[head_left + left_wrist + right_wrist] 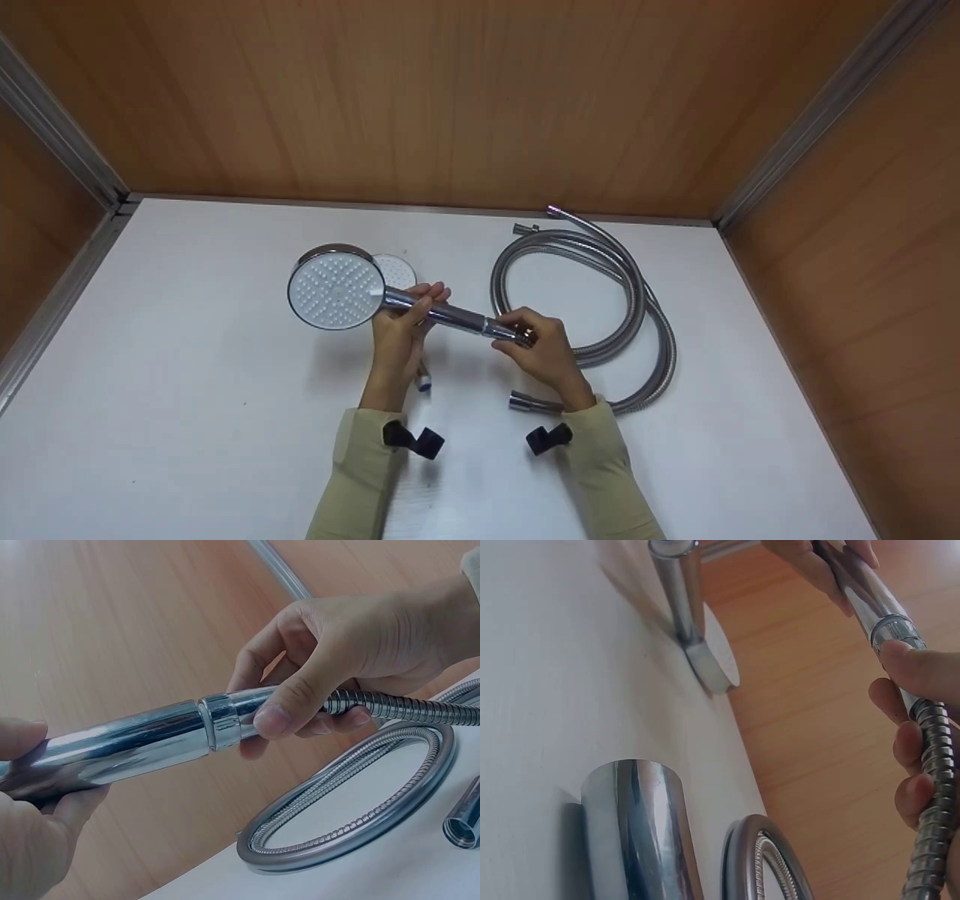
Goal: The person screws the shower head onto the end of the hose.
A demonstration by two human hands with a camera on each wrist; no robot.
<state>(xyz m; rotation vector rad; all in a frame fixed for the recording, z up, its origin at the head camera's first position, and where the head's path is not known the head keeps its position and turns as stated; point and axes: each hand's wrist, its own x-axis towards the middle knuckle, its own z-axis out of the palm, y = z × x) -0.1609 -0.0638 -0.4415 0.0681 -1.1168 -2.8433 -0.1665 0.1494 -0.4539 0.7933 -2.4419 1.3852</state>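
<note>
A chrome shower head with a white nozzle face is held up over the white table, its face toward the head camera. My left hand grips its handle. At the handle's lower end, my right hand pinches the chrome connector of a flexible metal shower hose between thumb and fingers. Connector and handle sit in line, with a narrow seam between them in the left wrist view. From the right hand the ribbed hose runs away past the curled fingers.
Coiled metal hose lies right of the hands. One loose end fitting points left near the right forearm; two more ends lie near the back wall. A smaller shower head lies behind the left hand. Wood panels stand at both sides.
</note>
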